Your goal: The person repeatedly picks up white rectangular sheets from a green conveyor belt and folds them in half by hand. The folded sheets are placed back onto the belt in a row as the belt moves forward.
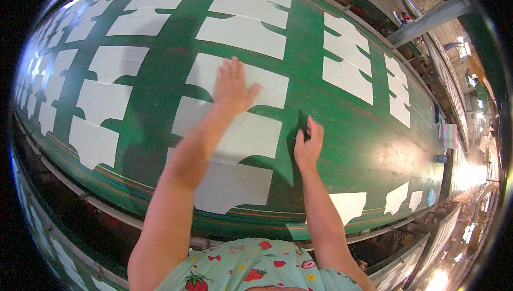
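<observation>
White cut fabric pieces with curved notches lie flat in columns on a long green table (342, 141). My left hand (232, 89) rests palm down, fingers stretched, on the upper white piece (270, 83) of the column in front of me. Below it, a second piece (251, 136) lies partly under my left forearm. The nearest piece (240, 184) is in shadow by the table's front edge. To the right of this column, my right hand (309, 145) hovers over bare green surface, its fingers loosely bent and thumb apart, with nothing seen in it.
More white pieces form columns to the left (107, 101), beyond (248, 10) and to the right (347, 58). Several single pieces (347, 205) lie along the near right edge. A grey beam (430, 21) stands past the far edge. Striped cloth (450, 136) hangs at the right end.
</observation>
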`<state>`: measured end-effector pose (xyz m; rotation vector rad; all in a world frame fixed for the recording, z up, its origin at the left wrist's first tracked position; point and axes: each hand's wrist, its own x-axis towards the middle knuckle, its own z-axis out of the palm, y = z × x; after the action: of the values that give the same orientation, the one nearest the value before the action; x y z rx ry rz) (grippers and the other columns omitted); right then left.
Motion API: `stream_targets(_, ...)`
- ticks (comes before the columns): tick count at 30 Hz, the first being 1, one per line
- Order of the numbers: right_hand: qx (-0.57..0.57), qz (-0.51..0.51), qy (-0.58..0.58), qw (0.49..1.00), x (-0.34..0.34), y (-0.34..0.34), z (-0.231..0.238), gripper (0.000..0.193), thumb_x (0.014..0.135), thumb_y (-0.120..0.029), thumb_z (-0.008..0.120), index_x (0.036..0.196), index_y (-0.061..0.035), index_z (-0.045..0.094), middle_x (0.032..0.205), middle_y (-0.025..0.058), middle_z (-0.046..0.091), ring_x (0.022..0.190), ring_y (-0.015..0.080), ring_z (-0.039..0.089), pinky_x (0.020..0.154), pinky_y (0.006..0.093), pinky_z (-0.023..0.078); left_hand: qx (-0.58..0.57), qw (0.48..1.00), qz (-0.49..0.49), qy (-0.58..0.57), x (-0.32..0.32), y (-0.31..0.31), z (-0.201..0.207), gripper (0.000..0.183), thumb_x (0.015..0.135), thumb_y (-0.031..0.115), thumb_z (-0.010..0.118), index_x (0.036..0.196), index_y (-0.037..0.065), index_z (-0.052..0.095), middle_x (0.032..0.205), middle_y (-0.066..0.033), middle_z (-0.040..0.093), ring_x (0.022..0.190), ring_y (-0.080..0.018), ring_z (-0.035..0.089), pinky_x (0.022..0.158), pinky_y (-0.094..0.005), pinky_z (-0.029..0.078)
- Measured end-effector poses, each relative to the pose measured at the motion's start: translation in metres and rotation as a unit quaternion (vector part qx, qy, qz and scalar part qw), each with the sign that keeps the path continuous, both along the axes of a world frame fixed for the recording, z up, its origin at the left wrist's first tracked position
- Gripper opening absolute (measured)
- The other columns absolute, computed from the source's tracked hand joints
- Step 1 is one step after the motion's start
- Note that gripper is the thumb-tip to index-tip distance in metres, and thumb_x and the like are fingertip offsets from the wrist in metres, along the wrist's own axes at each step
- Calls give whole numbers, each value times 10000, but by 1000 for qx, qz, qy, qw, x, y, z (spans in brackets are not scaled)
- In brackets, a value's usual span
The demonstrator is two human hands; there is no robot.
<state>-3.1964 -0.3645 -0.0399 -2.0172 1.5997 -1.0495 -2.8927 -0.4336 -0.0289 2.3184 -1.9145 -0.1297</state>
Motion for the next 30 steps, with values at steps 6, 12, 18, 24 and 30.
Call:
stream_targets(6, -9, 75, 234, 969, -69, 130, 25, 504, 968, -109, 731, 1456, -23, 639, 1510, 208, 605, 1451, 442, 531, 1215, 572, 394, -4, 991, -133, 0, -117, -12, 15, 1010, 1084, 710, 432, 1715, -63, 275, 1816, -239, 228, 1686, -427, 179, 1369, -550, 158)
stream_targets(12, 9, 44, 206, 977, -76, 143, 26, 456, 989, -131, 697, 1431, -27, 652, 1502, 198, 609, 1405, 437, 548, 1195, 566, 402, -6, 968, -252, 18, -208, 27, 24, 972, 1070, 691, 473, 1707, -30, 332, 1806, -219, 270, 1672, -432, 207, 1365, -561, 154)
stream_targets(18, -32, 58, 176, 982, -80, 142, 22, 436, 965, -112, 685, 1397, -52, 658, 1477, 188, 610, 1371, 425, 554, 1151, 570, 413, -50, 934, -350, 48, -217, 79, 14, 724, 1120, 517, 490, 1684, 68, 428, 1798, -167, 315, 1667, -413, 237, 1359, -583, 179)
stream_targets(24, -61, 62, 174, 981, -86, 144, 13, 405, 969, -96, 661, 1372, -62, 675, 1460, 171, 616, 1337, 414, 567, 1123, 566, 424, -60, 941, -329, 51, -217, 102, 9, 616, 1136, 398, 509, 1667, 89, 457, 1787, -124, 352, 1662, -382, 268, 1358, -566, 202)
stream_targets(30, -75, 60, 154, 983, -94, 147, 3, 393, 941, -57, 668, 1332, -76, 710, 1435, 175, 647, 1344, 410, 568, 1131, 550, 434, -65, 958, -277, 33, -224, 141, 10, 591, 1140, 388, 501, 1664, 116, 468, 1775, -118, 370, 1652, -382, 285, 1354, -562, 219)
